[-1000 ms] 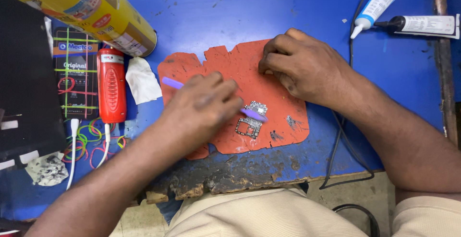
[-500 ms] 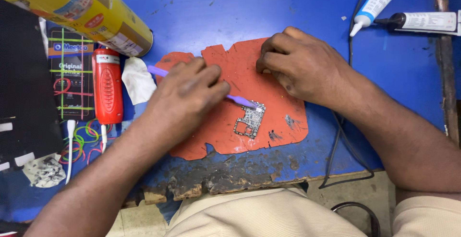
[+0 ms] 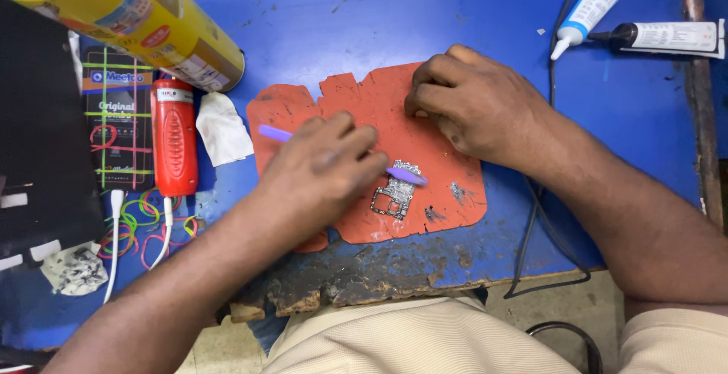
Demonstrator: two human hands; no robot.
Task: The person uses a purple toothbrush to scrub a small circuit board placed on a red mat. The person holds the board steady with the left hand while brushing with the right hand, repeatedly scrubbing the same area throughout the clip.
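Brushing step here, I'd say: the left hand [image 3: 326,165] is wrapped around a purple plastic brush [image 3: 402,174], its head on the small bare circuit board [image 3: 396,190] lying centre frame on the ragged orange rubber mat [image 3: 364,101]. The right hand [image 3: 474,105] is curled, knuckles pinning the mat's upper part; can't tell if it's holding anything. Short strokes seem right: the worn front edge of the blue surface [image 3: 394,10] is close below, with more open room above.

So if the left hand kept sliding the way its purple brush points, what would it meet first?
The small circuit board on the orange mat; the brush in the left hand already overlaps its top edge, though contact is hard to confirm.
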